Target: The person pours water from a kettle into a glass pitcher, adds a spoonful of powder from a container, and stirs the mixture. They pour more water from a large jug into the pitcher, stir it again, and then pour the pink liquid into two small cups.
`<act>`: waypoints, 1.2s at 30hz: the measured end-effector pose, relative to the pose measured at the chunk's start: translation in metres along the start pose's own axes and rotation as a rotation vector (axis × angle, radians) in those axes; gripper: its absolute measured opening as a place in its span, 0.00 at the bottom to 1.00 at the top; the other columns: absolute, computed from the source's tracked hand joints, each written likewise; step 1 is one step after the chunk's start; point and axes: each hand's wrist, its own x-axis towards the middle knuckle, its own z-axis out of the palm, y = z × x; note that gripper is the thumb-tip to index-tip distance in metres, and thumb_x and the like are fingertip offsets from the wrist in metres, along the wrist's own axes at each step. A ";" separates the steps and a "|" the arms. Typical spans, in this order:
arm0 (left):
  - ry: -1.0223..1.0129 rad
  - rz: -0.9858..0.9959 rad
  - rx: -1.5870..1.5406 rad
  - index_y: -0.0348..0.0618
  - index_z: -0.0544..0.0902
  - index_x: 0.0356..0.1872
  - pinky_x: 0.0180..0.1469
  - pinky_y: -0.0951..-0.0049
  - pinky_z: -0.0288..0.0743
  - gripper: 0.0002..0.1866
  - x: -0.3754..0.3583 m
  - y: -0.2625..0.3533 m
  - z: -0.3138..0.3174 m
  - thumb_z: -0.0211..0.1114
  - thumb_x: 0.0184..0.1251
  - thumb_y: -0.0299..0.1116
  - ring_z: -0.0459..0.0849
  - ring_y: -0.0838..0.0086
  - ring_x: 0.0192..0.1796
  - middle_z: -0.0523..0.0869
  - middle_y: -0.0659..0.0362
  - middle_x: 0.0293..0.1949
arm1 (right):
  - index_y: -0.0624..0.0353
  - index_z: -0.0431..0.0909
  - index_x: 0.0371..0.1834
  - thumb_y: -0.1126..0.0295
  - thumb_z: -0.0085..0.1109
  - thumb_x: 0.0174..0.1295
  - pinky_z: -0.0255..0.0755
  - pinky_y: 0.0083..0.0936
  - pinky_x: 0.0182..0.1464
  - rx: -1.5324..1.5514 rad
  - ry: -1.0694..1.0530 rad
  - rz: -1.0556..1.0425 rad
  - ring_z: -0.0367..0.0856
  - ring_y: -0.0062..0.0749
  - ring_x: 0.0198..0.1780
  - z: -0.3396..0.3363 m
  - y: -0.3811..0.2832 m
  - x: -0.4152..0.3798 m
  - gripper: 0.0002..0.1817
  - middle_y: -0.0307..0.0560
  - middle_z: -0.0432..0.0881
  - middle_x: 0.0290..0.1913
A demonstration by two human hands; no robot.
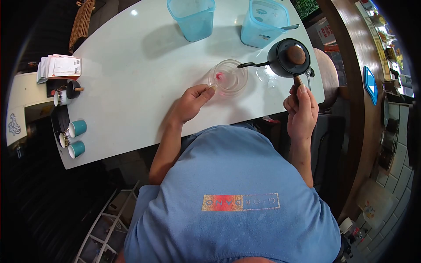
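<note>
My left hand [192,104] pinches the near left side of a clear glass cup [237,79], thumb and forefinger closed on it. A small pinkish-red patch shows inside the glass. In my right hand [302,110], fingers wrap round the wooden handle of a black gooseneck kettle [277,61]. Its lid carries a round brown knob [296,55]. The thin spout [254,64] points left, its tip overlapping the cup's right rim in this view. Wet-looking spots [268,79] lie on the white table [127,87] below the kettle.
Two light-blue plastic containers [193,26] stand at the far side; the right container [256,33] has a metal utensil handle [289,27] sticking out. Teal cups [77,128], a white-and-black cup [61,97] and stacked packets [63,65] line the left edge. A rounded chair back [326,74] adjoins the right edge.
</note>
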 end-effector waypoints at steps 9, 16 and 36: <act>-0.002 -0.018 -0.014 0.43 0.76 0.24 0.29 0.81 0.53 0.18 0.000 0.002 0.000 0.57 0.73 0.43 0.57 0.88 0.27 0.62 0.74 0.21 | 0.67 0.72 0.32 0.62 0.48 0.70 0.47 0.16 0.23 -0.005 -0.009 -0.002 0.51 0.12 0.19 -0.001 0.000 0.003 0.17 0.30 0.58 0.17; 0.001 -0.006 -0.010 0.44 0.76 0.23 0.28 0.81 0.53 0.18 0.001 -0.002 -0.001 0.58 0.72 0.44 0.57 0.88 0.27 0.62 0.74 0.21 | 0.68 0.71 0.35 0.64 0.45 0.71 0.48 0.17 0.26 -0.012 -0.055 0.014 0.49 0.12 0.21 -0.001 -0.002 0.003 0.15 0.30 0.57 0.19; -0.024 -0.011 -0.013 0.44 0.77 0.25 0.29 0.82 0.56 0.18 0.002 0.001 -0.002 0.57 0.72 0.44 0.60 0.87 0.26 0.67 0.73 0.22 | 0.67 0.72 0.32 0.61 0.47 0.71 0.47 0.16 0.23 -0.051 -0.040 -0.014 0.53 0.13 0.20 0.002 -0.003 0.002 0.18 0.31 0.59 0.17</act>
